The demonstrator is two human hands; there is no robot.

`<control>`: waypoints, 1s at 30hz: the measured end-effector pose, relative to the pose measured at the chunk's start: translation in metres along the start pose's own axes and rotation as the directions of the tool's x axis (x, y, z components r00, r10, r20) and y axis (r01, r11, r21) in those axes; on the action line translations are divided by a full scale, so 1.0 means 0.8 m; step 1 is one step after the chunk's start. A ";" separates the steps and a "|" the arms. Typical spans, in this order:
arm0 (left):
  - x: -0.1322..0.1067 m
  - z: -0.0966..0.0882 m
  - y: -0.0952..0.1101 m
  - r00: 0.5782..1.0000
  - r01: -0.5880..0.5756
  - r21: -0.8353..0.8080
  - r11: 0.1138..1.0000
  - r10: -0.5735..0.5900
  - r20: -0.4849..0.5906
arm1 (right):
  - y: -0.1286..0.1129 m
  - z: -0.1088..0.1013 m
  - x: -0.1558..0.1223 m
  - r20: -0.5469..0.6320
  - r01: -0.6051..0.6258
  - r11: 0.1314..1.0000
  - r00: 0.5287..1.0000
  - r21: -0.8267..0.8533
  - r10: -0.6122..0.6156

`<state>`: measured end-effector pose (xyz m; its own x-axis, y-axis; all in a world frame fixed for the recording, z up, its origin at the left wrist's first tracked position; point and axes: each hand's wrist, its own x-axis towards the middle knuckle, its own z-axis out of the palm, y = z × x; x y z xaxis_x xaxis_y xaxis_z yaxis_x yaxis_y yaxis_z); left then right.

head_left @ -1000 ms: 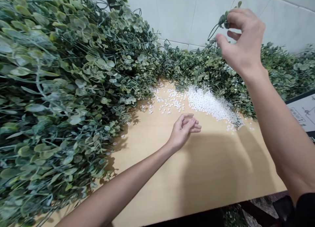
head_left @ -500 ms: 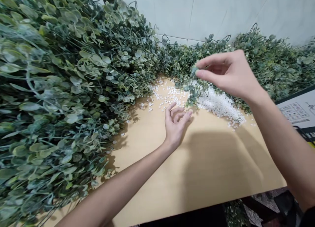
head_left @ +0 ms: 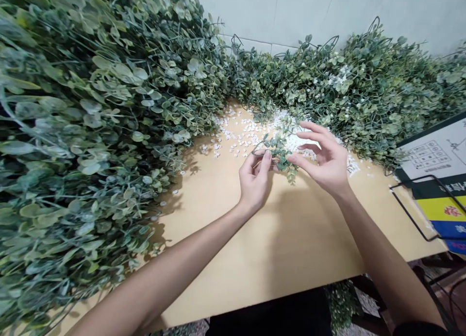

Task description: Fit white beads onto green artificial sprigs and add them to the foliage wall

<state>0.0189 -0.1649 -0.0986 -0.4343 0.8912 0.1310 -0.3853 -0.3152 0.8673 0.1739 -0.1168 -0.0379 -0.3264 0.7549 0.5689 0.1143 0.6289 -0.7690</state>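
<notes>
A small sprig of artificial greenery (head_left: 282, 151) is held low over the middle of the table. My left hand (head_left: 255, 173) pinches its stem end between thumb and fingers. On the other side, my right hand (head_left: 324, 156) has its fingers spread apart, the thumb tip close to the leaves; whether it touches them I cannot tell. Just behind the sprig lies a heap of small white plastic pieces (head_left: 293, 141), partly covered by my right hand and the leaves.
A tall mass of artificial foliage (head_left: 109, 132) fills the left side. More greenery (head_left: 371, 83) lines the back along the tiled wall (head_left: 247, 10). At the right edge of the wooden table (head_left: 225, 258) stand printed boards (head_left: 437, 156) and a black wire frame (head_left: 407, 210).
My right hand has come down and toward me, and the sprig has passed from its pinch into my left hand. My left fingers have closed. The view has shifted slightly right.
</notes>
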 end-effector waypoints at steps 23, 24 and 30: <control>0.008 -0.008 -0.008 0.994 0.103 -0.005 0.995 -0.103 -0.021 | 0.037 -0.002 -0.058 -0.121 0.109 0.907 0.978 -0.407 -0.171; 0.006 -0.008 -0.006 0.993 0.116 0.010 0.993 -0.116 0.003 | 0.035 -0.001 -0.059 -0.085 0.165 0.873 0.970 -0.458 -0.228; -0.002 -0.007 0.001 0.977 0.154 0.067 0.986 -0.162 0.138 | 0.047 0.019 -0.064 0.058 0.287 0.832 0.953 -0.474 -0.296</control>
<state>0.0144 -0.1684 -0.1006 -0.2496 0.9668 0.0542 -0.3923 -0.1521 0.9072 0.1806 -0.1347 -0.1005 -0.3993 0.5229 0.7531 0.4466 0.8283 -0.3384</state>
